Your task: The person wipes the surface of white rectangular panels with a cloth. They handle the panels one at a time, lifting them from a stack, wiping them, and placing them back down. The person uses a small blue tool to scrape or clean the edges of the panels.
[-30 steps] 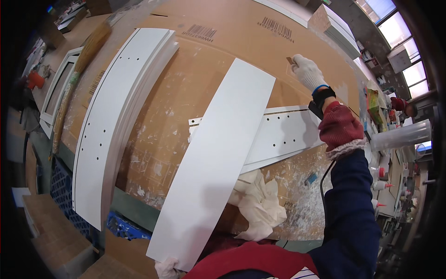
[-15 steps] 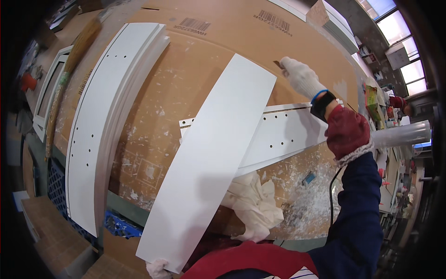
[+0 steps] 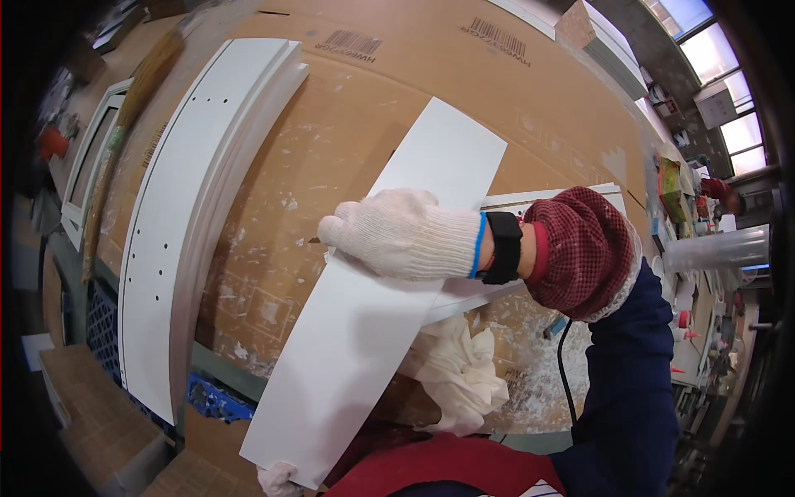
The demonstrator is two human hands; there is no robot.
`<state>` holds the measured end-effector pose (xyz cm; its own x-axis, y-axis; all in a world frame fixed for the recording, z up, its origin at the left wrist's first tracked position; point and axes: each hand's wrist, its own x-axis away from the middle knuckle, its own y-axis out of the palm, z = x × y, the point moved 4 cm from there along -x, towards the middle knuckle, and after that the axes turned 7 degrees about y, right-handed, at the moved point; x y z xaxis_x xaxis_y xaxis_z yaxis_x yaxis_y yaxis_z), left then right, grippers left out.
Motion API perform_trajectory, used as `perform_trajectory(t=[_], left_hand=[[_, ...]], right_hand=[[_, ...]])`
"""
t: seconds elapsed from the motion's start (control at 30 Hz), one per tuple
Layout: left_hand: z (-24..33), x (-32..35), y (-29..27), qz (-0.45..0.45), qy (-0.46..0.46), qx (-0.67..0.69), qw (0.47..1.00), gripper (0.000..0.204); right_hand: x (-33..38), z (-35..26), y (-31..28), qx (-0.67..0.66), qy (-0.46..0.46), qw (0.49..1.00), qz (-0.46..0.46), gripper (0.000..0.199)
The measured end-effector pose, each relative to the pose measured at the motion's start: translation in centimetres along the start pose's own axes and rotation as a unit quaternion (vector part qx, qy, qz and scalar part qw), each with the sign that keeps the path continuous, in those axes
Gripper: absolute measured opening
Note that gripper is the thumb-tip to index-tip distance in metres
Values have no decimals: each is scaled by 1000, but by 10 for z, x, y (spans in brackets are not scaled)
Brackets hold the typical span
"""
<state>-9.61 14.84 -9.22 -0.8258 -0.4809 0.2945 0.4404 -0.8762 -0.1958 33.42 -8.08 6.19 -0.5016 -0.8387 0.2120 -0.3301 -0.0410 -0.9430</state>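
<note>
A long white board [image 3: 344, 364] lies slantwise in front of me, its far part resting over other white boards. My left hand [image 3: 278, 480], in a white knit glove, grips its near end at the bottom; most of that hand is out of view. My right hand [image 3: 397, 234], gloved the same way, is closed over the board's left edge around mid-length. A small brown piece [image 3: 315, 241] pokes out by its fingertips; its kind I cannot make out. Under the board lie drilled white boards [image 3: 571, 197], partly covered by my right arm. A crumpled cream cloth [image 3: 464, 373] sits beside them.
On the left stands a stack of drilled white boards [image 3: 186, 166], with a long-handled brush [image 3: 112, 157] beyond it. Paint-flecked cardboard [image 3: 273, 207] covers the table. More white panels [image 3: 600, 45] are stacked at the far right. A black cable [image 3: 567, 373] runs near my right sleeve.
My right hand has swept from beyond the board's far right end leftward and nearer, onto its left edge. The left hand still holds the near end, and the board has hardly moved.
</note>
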Motion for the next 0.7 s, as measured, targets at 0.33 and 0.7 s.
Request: perform_trajectory(t=[0.33, 0.7], left_hand=[[9, 14, 8, 55, -47, 153, 986, 53], [73, -4, 74, -29, -9, 269, 963, 26]], right_hand=[[39, 225, -52, 114, 422, 885, 161, 25], [4, 108, -25, 76, 318, 936, 133, 23]])
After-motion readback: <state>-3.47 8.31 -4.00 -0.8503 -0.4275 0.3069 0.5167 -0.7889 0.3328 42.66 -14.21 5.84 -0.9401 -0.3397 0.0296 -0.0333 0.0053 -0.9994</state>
